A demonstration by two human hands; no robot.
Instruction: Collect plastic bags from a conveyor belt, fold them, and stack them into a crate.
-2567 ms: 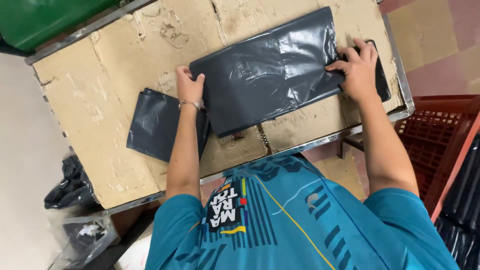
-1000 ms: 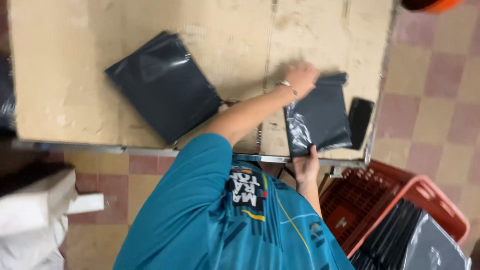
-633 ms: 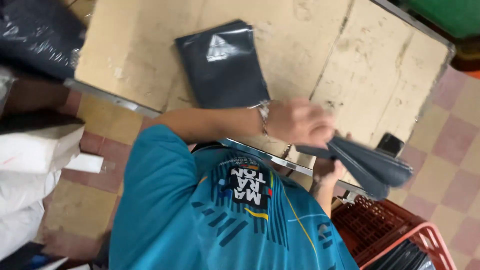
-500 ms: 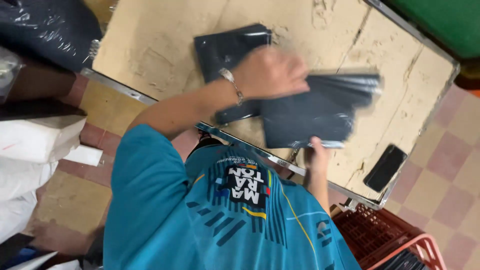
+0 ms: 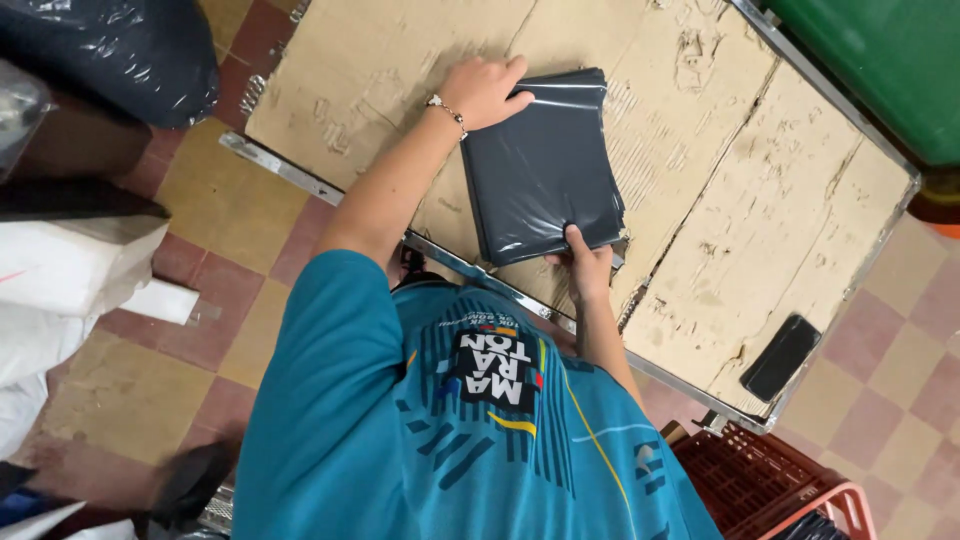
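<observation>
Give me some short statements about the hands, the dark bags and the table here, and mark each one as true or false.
1. Both hands touch the stack of dark grey plastic bags. True.
2. The left hand holds the black phone. False: the phone lies alone near the table corner, and this hand grips the stack's far edge.
3. The right hand holds the stack at its near edge. True.
4. The stack lies on bare metal. False: it lies on worn cardboard covering the table.
5. A red crate stands on the table. False: it is on the floor beside it.
</observation>
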